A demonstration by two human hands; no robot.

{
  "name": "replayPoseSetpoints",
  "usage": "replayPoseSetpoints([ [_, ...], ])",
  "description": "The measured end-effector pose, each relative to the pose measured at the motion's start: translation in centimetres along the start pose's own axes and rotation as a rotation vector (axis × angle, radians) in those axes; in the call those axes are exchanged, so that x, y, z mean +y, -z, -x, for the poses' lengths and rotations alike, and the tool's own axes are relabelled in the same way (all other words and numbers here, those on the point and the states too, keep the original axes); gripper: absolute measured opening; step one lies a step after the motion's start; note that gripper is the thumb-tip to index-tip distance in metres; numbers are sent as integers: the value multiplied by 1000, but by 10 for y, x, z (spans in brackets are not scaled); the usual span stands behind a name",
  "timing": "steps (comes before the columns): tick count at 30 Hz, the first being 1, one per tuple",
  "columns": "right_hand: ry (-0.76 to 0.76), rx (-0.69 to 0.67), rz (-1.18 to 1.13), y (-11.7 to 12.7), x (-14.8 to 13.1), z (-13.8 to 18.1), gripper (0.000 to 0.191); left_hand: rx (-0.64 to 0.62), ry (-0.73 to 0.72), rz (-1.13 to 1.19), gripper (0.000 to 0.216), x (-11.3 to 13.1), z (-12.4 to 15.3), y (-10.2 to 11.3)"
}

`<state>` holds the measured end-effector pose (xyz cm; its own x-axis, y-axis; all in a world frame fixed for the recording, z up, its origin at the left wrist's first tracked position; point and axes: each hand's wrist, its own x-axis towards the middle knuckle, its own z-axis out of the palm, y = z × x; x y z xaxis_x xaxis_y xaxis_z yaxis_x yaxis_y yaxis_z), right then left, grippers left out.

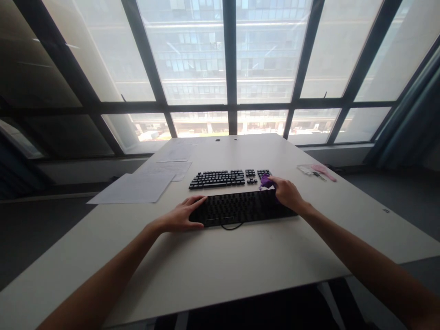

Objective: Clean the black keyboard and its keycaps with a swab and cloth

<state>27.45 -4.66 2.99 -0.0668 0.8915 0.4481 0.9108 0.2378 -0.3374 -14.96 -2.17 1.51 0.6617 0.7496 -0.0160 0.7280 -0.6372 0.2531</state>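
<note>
A black keyboard base (pixel 237 208), its keycaps apparently off, lies across the white table in front of me. My left hand (pixel 182 214) grips its left end, with the thumb at the near edge and the fingers along the far edge. A crumpled purple cloth (pixel 266 180) is pinched in my right hand (pixel 287 192), over the keyboard's far right corner. Just behind the base, black keycaps (pixel 218 178) are laid out in keyboard order, and the cloth partly covers their right-hand block. A dark cable (pixel 232 227) loops out at the base's near edge.
Sheets of paper (pixel 132 189) lie on the left of the white table (pixel 220 266). To the right are a clear bag (pixel 305 169) and a pink-handled tool (pixel 323 172) with small metal pieces. Tall windows (pixel 195 50) stand beyond the far edge.
</note>
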Motion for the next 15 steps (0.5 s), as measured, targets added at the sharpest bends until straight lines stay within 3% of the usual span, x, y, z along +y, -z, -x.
replayPoseSetpoints([
  [3, 82, -14, -44, -13, -7, 9, 60, -4, 1, -8, 99, 1, 0, 1],
  [7, 287, -188, -6, -27, -10, 30, 76, 17, -6, -23, 98, -1, 0, -1],
  [10, 247, -185, 73, -20, 4, 37, 77, 29, -11, -29, 98, -4, -1, -3],
  [15, 94, -118, 84, 4, 30, 31, 62, 35, -20, -25, 98, -2, 0, -2],
])
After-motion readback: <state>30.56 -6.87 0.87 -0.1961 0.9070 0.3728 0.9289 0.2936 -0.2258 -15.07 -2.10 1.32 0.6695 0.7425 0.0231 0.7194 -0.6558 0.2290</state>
